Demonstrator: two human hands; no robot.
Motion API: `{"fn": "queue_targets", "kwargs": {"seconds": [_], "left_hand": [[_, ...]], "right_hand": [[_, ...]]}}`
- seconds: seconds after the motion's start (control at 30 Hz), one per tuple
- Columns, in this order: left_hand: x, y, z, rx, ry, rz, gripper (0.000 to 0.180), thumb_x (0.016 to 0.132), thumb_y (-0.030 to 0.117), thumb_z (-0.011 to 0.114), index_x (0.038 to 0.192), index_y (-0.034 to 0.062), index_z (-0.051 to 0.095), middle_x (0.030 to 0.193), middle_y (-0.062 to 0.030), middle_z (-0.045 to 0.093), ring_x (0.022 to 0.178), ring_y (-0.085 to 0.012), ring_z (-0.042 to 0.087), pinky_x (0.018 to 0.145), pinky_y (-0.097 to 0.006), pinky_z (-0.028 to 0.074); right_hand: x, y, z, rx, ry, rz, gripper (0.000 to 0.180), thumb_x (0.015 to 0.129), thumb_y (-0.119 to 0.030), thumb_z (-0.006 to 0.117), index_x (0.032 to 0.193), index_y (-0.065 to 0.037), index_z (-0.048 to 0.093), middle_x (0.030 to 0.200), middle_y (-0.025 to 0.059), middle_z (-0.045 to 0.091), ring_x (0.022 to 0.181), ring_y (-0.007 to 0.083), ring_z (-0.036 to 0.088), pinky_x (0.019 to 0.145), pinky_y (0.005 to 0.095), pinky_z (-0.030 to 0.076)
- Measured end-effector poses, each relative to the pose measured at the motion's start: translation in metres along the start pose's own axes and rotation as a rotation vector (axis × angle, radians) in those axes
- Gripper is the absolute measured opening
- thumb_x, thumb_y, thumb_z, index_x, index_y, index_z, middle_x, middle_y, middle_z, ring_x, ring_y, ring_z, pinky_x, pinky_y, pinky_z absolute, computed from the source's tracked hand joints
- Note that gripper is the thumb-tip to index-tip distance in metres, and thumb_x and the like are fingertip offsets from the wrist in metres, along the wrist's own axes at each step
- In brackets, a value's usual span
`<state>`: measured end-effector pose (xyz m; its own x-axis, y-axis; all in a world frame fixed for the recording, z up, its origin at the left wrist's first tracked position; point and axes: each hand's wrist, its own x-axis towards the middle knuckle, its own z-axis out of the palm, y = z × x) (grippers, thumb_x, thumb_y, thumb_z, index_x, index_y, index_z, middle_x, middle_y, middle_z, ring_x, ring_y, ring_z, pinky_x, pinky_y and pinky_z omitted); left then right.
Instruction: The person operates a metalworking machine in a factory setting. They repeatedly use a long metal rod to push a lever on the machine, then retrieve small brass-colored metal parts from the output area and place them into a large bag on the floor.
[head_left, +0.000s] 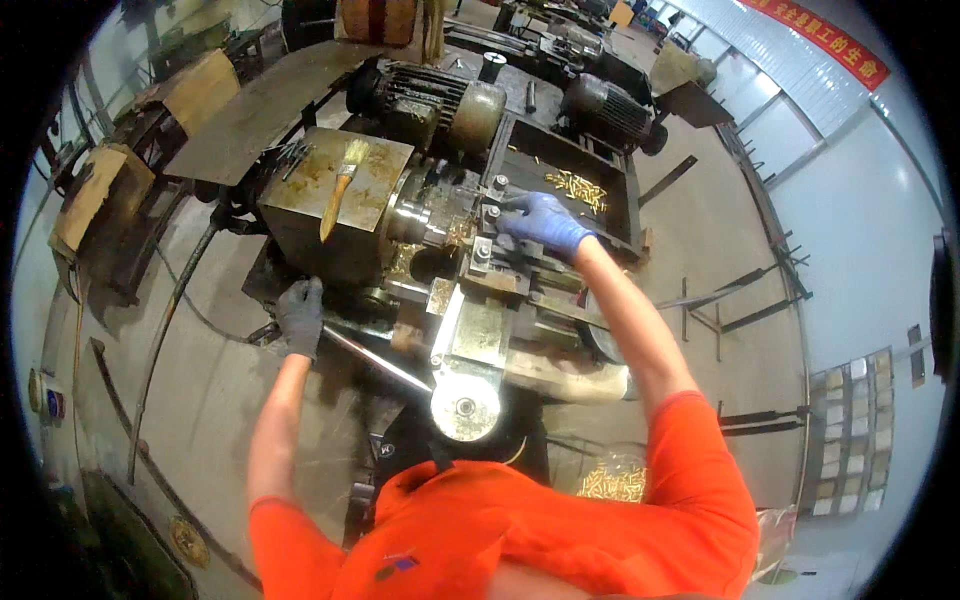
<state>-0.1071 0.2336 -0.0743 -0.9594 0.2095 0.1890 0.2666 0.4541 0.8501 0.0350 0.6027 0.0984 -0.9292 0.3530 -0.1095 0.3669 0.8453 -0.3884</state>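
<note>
My left hand (pixel 300 312), in a dark grey glove, is closed at the lower front corner of the lathe's box-shaped headstock (pixel 325 245). Whatever its fingers hold is hidden. Beside that wrist, a shiny metal rod (pixel 375 358) slants toward a round metal disc (pixel 465 407). My right hand (pixel 545 222), gloved in blue, reaches over the tool block (pixel 482 255) with its bolts. Its fingers are stretched and apart, close to the bolt heads; contact is unclear. Left of them is the metal chuck (pixel 410 222), with brass-coloured chips below.
A wooden-handled brush (pixel 340 190) lies on the headstock. Behind the tool block, a dark metal tray (pixel 628 205) holds many small brass-coloured pieces (pixel 580 190). More pieces fill a container (pixel 613 482) at my right side. Electric motors (pixel 475 115) stand beyond. A cable (pixel 165 330) hangs at left.
</note>
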Motion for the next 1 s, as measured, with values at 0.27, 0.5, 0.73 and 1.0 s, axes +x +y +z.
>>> {"fn": "queue_targets", "kwargs": {"seconds": [0.27,0.5,0.73,1.0], "left_hand": [[0.007,-0.014,0.002,0.051,-0.050,-0.027,0.026,0.084,0.025,0.060,0.087,0.0005,0.067,0.078,-0.0126,0.066,0.068,-0.0238,0.060,0.070,-0.033,0.046],[0.026,-0.130,-0.037,-0.190,-0.213,-0.138,0.031,0.085,0.027,0.059,0.099,-0.0006,0.065,0.090,-0.0122,0.067,0.083,-0.0178,0.061,0.075,-0.033,0.047],[0.043,-0.162,-0.072,0.767,-0.446,-0.051,0.051,0.076,0.038,0.060,0.117,0.0072,0.057,0.110,-0.0166,0.061,0.101,-0.0352,0.058,0.084,-0.042,0.046],[0.025,-0.191,-0.003,0.352,-0.332,-0.509,0.033,0.084,0.026,0.051,0.111,0.0076,0.056,0.091,-0.0143,0.064,0.078,-0.0292,0.063,0.060,-0.039,0.049]], "right_hand": [[-0.013,0.030,-0.009,0.040,0.099,0.033,0.047,0.073,-0.044,0.063,0.100,-0.004,0.066,0.094,0.0179,0.066,0.090,0.0292,0.063,0.081,0.0345,0.048],[-0.155,0.126,-0.026,0.179,0.368,0.268,0.034,0.079,-0.029,0.063,0.097,0.000,0.065,0.084,0.0084,0.067,0.073,0.0161,0.060,0.068,0.0298,0.047],[-0.370,0.223,0.071,0.545,1.024,0.778,0.038,0.076,-0.018,0.065,0.107,0.004,0.062,0.076,0.0061,0.064,0.070,0.0095,0.056,0.067,0.0247,0.046],[-0.424,0.227,0.150,0.490,0.598,1.231,0.060,0.072,-0.038,0.068,0.114,0.004,0.058,0.083,0.0152,0.067,0.079,0.0212,0.063,0.073,0.0332,0.049]]}}
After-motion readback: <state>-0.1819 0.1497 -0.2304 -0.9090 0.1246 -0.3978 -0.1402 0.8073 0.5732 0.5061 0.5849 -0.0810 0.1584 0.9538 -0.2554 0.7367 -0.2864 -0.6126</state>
